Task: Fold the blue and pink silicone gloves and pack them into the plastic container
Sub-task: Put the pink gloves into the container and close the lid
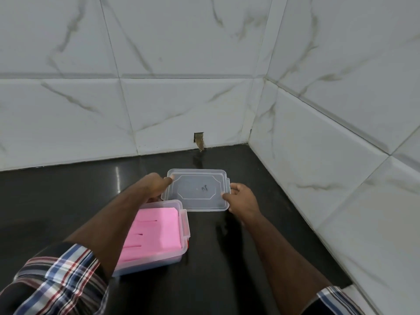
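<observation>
Lid (197, 189), pinched at both short ends by left hand (154, 186) and right hand (241, 198); container (179, 258) with pink glove (154, 233) lies nearer, toward left hand

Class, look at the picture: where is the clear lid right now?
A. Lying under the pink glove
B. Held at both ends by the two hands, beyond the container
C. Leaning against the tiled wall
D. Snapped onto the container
B: the left hand and right hand grip opposite ends of the clear lid, while the plastic container sits open with the folded pink glove inside.

Even bright light; glare streak on countertop (117, 176); wide-angle edge bending; slightly soft.
</observation>
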`<action>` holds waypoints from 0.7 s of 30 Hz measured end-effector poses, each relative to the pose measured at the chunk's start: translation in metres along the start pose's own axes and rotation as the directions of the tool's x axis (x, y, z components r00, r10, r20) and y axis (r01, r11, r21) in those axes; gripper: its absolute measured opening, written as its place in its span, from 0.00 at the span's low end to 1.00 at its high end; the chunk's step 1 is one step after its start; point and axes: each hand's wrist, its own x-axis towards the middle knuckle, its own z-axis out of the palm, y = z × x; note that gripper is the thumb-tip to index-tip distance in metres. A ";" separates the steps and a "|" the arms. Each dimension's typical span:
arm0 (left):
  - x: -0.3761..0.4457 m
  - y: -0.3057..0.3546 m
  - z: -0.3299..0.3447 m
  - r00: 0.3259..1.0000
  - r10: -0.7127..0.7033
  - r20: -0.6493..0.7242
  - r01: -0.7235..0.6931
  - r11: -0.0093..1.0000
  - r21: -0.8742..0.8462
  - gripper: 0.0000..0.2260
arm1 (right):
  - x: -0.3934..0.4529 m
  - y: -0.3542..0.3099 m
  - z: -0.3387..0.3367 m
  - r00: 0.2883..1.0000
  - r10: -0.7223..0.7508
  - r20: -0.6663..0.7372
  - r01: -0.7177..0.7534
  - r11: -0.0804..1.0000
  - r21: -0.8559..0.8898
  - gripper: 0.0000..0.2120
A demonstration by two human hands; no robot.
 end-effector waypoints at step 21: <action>-0.094 -0.134 -0.066 0.904 0.023 -0.427 -0.235 0.861 -0.450 0.06 | -0.078 -0.062 0.075 0.987 -0.146 0.067 0.121 0.949 0.290 0.08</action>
